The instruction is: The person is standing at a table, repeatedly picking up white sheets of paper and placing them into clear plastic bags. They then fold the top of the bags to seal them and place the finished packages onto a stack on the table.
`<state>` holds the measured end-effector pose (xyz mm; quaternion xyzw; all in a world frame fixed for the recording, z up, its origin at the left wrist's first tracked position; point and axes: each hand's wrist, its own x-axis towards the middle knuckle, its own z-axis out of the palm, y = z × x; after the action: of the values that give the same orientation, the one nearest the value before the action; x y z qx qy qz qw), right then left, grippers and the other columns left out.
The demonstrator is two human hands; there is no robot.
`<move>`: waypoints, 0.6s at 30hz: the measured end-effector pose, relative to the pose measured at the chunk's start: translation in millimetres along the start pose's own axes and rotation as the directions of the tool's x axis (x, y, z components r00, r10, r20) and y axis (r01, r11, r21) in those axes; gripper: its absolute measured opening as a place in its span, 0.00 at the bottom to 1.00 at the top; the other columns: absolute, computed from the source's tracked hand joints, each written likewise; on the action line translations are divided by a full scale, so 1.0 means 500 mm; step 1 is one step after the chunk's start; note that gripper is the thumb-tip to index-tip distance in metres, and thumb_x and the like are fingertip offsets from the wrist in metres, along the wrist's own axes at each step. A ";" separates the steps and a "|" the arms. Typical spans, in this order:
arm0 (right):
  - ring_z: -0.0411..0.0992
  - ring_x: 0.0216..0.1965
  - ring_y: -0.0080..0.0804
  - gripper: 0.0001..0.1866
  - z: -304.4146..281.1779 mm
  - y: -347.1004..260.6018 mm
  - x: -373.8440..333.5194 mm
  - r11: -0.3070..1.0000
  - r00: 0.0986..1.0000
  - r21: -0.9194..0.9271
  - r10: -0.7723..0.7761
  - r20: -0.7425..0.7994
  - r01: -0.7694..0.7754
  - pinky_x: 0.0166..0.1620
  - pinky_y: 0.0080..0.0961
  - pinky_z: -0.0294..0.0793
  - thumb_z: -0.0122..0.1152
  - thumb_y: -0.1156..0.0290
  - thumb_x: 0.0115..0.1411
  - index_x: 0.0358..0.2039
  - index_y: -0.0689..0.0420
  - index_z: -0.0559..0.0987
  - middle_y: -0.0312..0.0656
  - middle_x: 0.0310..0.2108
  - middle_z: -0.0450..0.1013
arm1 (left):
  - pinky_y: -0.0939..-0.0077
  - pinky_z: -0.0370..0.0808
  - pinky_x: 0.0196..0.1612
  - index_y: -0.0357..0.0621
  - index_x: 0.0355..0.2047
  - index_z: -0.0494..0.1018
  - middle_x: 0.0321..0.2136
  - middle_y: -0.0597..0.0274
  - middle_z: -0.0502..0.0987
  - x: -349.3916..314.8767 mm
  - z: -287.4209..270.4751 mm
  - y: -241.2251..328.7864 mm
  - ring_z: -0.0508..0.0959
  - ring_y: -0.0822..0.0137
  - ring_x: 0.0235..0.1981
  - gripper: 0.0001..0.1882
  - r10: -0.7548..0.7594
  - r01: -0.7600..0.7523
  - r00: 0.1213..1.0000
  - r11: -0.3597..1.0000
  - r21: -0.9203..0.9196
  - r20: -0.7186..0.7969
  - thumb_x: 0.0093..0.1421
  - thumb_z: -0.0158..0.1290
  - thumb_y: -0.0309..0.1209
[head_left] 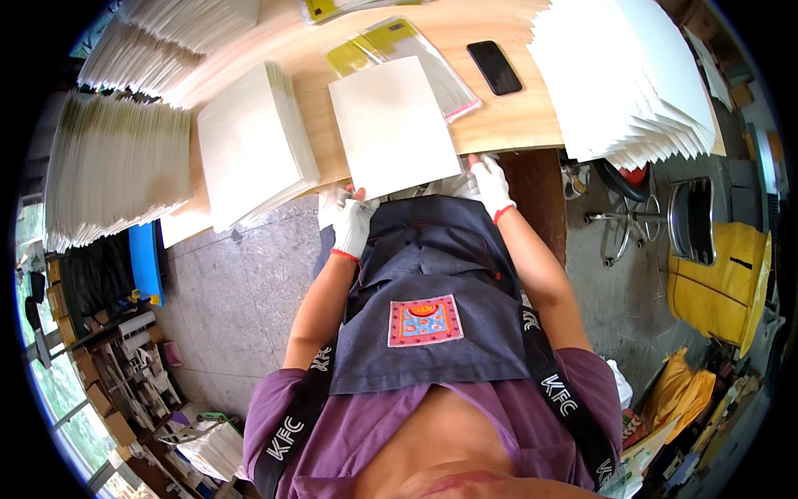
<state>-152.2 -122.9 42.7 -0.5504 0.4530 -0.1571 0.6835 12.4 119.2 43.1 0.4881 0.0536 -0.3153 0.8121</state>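
A white rectangular sheet or board lies at the near edge of the wooden table, in front of my body. My left hand, in a white glove with a red cuff, is at its near left corner, fingers curled and bare thumb tip showing. At the near right corner is my right hand, gloved alike, its fingers bent and partly hidden. Between the hands, a shiny, see-through strip shows below the sheet's near edge; what it belongs to is unclear. Whatever the fingers pinch is hidden.
Clear plastic bags with a yellow print lie beyond the sheet, beside a black phone. A white stack stands to the left, with taller stacks past it. Fanned white sheets are piled right, near a chair.
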 end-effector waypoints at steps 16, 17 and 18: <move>0.71 0.22 0.26 0.19 0.473 -0.228 -0.043 0.928 0.739 -0.135 -0.182 0.649 0.347 0.28 0.25 0.68 0.55 0.54 0.57 0.33 0.60 0.79 0.37 0.20 0.73 | 0.77 0.68 0.44 0.35 0.41 0.73 0.35 0.59 0.75 -0.054 -0.113 0.475 0.72 0.69 0.37 0.13 0.760 -0.417 0.650 0.386 0.823 -0.027 0.62 0.45 0.31; 0.73 0.23 0.31 0.22 0.491 -0.224 -0.034 0.848 0.740 -0.297 -0.154 0.655 0.439 0.29 0.29 0.69 0.55 0.51 0.56 0.28 0.59 0.80 0.41 0.18 0.74 | 0.77 0.69 0.44 0.35 0.42 0.73 0.36 0.58 0.75 -0.039 -0.150 0.475 0.73 0.69 0.38 0.14 0.738 -0.299 0.675 0.251 0.921 0.018 0.62 0.44 0.29; 0.73 0.23 0.39 0.26 0.493 -0.226 -0.050 0.815 0.741 -0.332 -0.166 0.651 0.475 0.30 0.34 0.68 0.53 0.44 0.54 0.22 0.58 0.79 0.45 0.17 0.73 | 0.76 0.69 0.44 0.34 0.43 0.73 0.36 0.57 0.76 -0.025 -0.190 0.465 0.73 0.69 0.38 0.14 0.709 -0.169 0.704 0.104 0.980 0.047 0.62 0.43 0.28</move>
<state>61.7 6.2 151.1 -0.7936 0.1344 0.0210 0.5931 154.5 279.0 175.0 0.9152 -0.1159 0.1086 0.3705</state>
